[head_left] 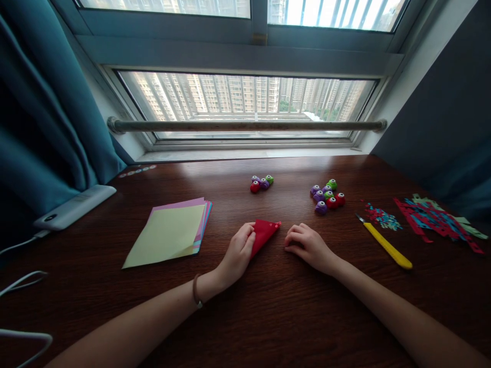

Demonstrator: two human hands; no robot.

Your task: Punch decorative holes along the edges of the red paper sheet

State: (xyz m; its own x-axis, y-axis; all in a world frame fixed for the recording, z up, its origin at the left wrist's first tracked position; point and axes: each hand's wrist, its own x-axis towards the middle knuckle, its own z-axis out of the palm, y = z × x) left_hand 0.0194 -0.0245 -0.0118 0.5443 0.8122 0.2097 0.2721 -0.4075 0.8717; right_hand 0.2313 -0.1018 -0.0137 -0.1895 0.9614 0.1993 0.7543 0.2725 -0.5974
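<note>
Head camera, looking down: a dark wooden desk (pixel 268 317) runs under a barred window (pixel 245 102), with a stack of coloured paper sheets (pixel 169 232) lying flat at the left and a strip of cut paper scraps (pixel 437 220) at the far right. Near the scraps lies a yellow craft knife (pixel 385 245), and two clusters of small paper punches (pixel 327 195) sit toward the window. At the middle of the desk, the left hand (pixel 238 253) pinches the near edge of a folded red paper (pixel 264 232), thumb on top, while the right hand (pixel 307 244) rests just beside it, fingers loosely curled and holding nothing. Judged by its look, the red paper is light, thin and easily creased, best held by its folded edge. It lies flat, its long axis running from lower left to upper right, the narrow end toward the window.
</note>
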